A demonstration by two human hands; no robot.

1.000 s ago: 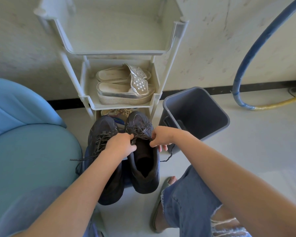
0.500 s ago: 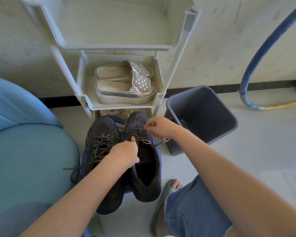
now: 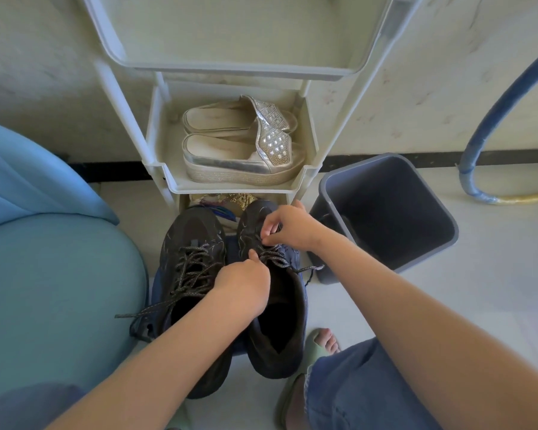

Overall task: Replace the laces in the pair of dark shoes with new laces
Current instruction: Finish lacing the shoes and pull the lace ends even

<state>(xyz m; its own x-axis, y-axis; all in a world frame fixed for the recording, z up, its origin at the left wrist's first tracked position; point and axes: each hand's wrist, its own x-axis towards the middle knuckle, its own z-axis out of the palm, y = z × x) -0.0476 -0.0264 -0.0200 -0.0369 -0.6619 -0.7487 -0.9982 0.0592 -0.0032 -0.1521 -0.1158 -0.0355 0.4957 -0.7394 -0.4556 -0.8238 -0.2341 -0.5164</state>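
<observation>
Two dark shoes stand side by side on the floor, toes toward the rack. The left shoe (image 3: pixel 190 243) carries a speckled grey lace (image 3: pixel 185 274), loose, one end trailing left. On the right shoe (image 3: pixel 280 321) the lace (image 3: pixel 274 259) sits in the lower eyelets, a free end lying off to the right. My right hand (image 3: pixel 288 226) pinches that lace near the toe end. My left hand (image 3: pixel 241 290) holds the right shoe at its tongue, thumb up against the lace.
A white plastic shoe rack (image 3: pixel 230 187) stands just behind the shoes, holding silver platform sandals (image 3: pixel 243 156). A grey bin (image 3: pixel 382 209) is at the right, a blue cushioned seat (image 3: pixel 53 265) at the left. A blue-wrapped hose (image 3: pixel 491 119) curves against the wall. My sandalled foot (image 3: pixel 320 342) is beside the right shoe.
My right hand has moved up the right shoe from the collar toward the toe end and now pinches the lace there. My left hand stayed at the tongue.
</observation>
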